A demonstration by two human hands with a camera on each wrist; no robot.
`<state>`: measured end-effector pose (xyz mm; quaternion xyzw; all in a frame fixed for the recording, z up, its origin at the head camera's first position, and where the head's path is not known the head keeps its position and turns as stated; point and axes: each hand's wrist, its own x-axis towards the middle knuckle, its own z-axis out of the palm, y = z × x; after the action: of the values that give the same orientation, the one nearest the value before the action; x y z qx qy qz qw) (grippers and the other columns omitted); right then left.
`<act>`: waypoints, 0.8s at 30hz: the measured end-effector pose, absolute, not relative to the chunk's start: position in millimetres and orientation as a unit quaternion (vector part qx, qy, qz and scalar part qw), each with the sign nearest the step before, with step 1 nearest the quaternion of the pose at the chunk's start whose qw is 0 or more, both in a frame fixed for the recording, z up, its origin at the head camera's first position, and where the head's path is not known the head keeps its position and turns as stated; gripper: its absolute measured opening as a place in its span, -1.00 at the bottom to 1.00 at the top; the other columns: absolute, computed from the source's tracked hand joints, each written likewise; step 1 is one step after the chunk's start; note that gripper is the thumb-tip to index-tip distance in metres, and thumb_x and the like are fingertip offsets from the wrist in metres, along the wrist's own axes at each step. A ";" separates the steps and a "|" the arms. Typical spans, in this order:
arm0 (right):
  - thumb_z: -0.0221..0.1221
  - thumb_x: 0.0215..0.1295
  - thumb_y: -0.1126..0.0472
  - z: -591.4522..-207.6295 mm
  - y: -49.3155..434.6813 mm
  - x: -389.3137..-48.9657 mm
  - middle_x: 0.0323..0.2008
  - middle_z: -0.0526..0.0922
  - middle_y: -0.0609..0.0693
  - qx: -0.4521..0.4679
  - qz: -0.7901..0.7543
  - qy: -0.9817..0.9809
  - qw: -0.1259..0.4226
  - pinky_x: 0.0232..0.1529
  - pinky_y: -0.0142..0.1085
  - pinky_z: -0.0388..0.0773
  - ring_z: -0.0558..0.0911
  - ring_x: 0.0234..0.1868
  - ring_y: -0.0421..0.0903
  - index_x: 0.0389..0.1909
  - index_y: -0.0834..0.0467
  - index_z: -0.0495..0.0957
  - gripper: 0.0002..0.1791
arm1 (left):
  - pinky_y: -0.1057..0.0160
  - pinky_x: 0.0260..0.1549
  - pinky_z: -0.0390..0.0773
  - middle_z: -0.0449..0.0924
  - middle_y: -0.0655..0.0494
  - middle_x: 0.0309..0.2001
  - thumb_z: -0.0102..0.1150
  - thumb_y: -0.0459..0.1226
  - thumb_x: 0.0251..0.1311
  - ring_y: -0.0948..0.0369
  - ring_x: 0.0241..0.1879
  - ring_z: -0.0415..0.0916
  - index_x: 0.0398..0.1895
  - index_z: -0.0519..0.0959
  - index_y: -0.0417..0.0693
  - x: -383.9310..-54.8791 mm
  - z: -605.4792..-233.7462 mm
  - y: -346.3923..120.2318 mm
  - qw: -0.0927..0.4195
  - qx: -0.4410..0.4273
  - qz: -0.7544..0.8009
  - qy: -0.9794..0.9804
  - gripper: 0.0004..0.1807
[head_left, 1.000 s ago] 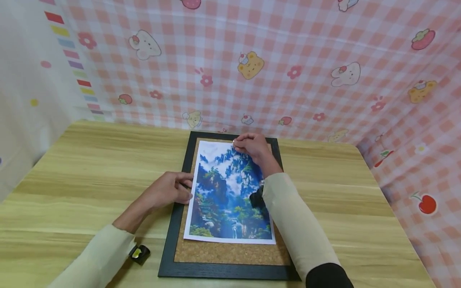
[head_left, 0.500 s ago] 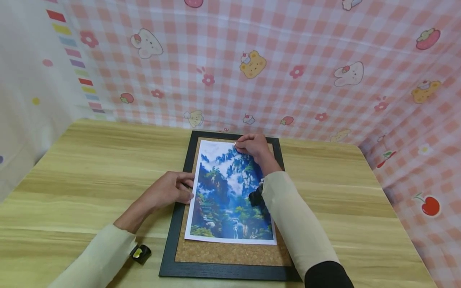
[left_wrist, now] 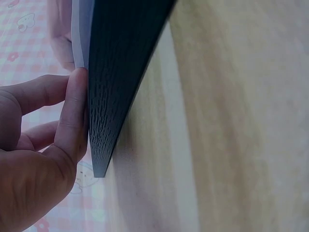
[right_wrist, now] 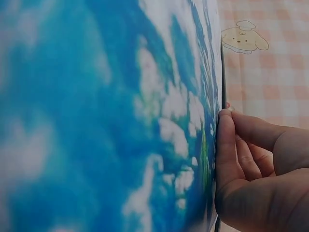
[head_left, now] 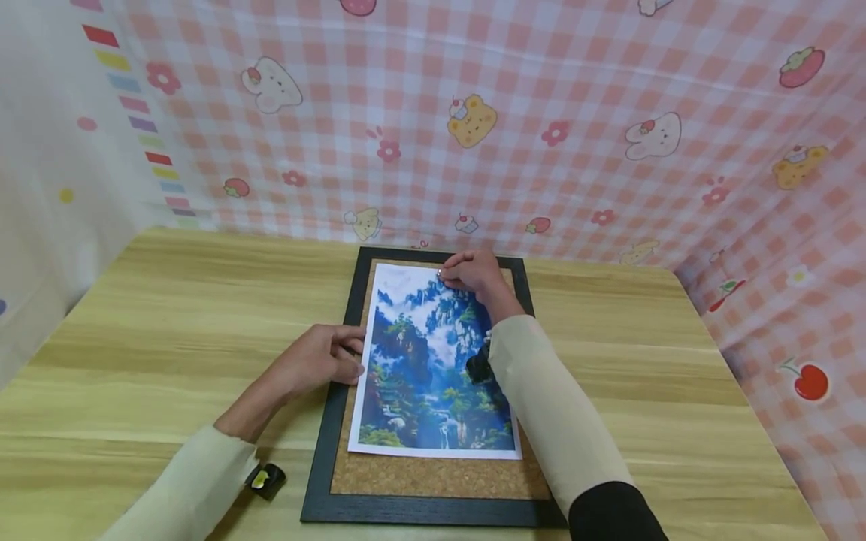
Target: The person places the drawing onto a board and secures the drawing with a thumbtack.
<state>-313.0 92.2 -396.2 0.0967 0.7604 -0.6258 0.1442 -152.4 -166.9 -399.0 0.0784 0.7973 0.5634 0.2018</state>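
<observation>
A printed mountain landscape picture (head_left: 406, 353) lies on a black-framed cork board (head_left: 440, 479), which rests on the table. My right hand (head_left: 476, 278) is at the picture's top edge, thumb and forefinger pinching a small, shiny, pale pushpin (head_left: 440, 273); the fingertips mostly hide it. The same pale tip shows between the fingertips of the right hand (right_wrist: 256, 159) in the right wrist view. My left hand (head_left: 321, 353) rests on the board's left side, its relaxed, spread fingers touching the picture's left edge. In the left wrist view, the left thumb (left_wrist: 72, 113) lies along the black frame (left_wrist: 108, 87).
The board stands on a wood-grain table (head_left: 203, 300), close to a pink checked cloth (head_left: 419, 150) hung behind it. More cloth hangs at the right and left. A black wrist camera (head_left: 266, 481) sits by the left sleeve, and another wrist camera (head_left: 479, 366) hangs over the picture.
The head view shifts slightly. Both hands keep nearly the same places at the picture's left and top edges, and the picture itself stays put on the board.
</observation>
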 end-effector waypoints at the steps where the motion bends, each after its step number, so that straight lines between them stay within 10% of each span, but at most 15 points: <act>1: 0.31 0.29 0.46 -396.4 91.8 -313.4 -0.19 0.69 0.17 0.098 -0.626 0.760 0.145 -0.19 -0.27 0.72 0.72 -0.33 -0.08 -0.21 0.33 0.69 -0.92 | 0.17 -0.21 0.71 0.53 -0.26 0.08 0.19 -0.55 0.23 0.09 -0.18 0.64 0.47 0.20 -0.49 -152.4 -399.2 -167.0 0.201 0.077 0.563 0.798 -0.28; 24: 0.31 0.28 0.46 -390.9 86.3 -319.4 -0.31 0.71 0.14 0.107 -0.589 0.785 0.158 -0.30 -0.32 0.71 0.70 -0.40 -0.10 -0.22 0.36 0.70 -0.91 | 0.19 -0.22 0.70 0.54 -0.25 0.07 0.20 -0.54 0.22 0.09 -0.18 0.63 0.46 0.22 -0.48 -151.9 -400.8 -167.1 0.196 0.079 0.556 0.804 -0.28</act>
<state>-319.4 86.3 -390.9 0.1068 0.7854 -0.5889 0.1578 -151.9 -167.1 -400.8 0.0795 0.8040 0.5560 0.1955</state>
